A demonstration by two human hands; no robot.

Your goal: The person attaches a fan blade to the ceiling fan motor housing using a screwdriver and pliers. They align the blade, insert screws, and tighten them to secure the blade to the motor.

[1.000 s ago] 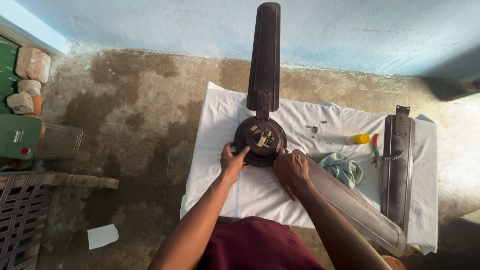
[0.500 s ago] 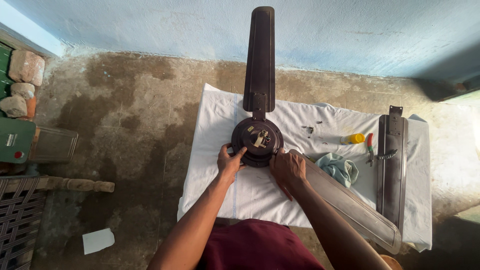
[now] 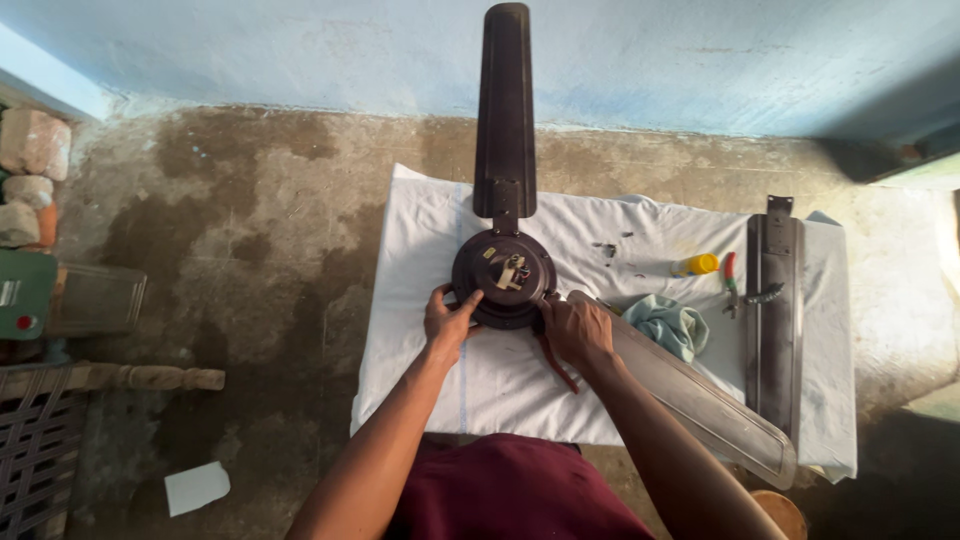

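Left hand [image 3: 449,322] curled against the lower left rim of a dark round ceiling fan motor [image 3: 503,276], fingertips pressed on its edge, thumb up along the housing; gripping rather than spread. Right hand [image 3: 576,330] clamped at the lower right of the same motor, just where the root of a grey-brown fan blade [image 3: 690,395] meets the hub, fingers folded down so that whatever sits under them cannot be made out. Motor lying flat near the middle of a white cloth [image 3: 500,375] spread on the stained concrete floor [image 3: 240,250], brass-coloured fittings showing in its centre. Dark blade [image 3: 504,110] bolted to the top of the hub and running straight away toward the pale blue wall [image 3: 700,60], its tip past the cloth's far edge. Second blade slanting from the hub toward the lower right, partly under the right forearm. Third, loose blade [image 3: 775,320] laid well apart along the right side of the cloth, bracket end uppermost. Between it and the motor: a crumpled pale green rag [image 3: 668,325] touching the slanted blade, a small yellow cap-like piece [image 3: 700,264], and red-handled pliers [image 3: 732,282] just beside the loose blade. Maroon clothing [image 3: 510,490] at the bottom edge, near the cloth's hem.
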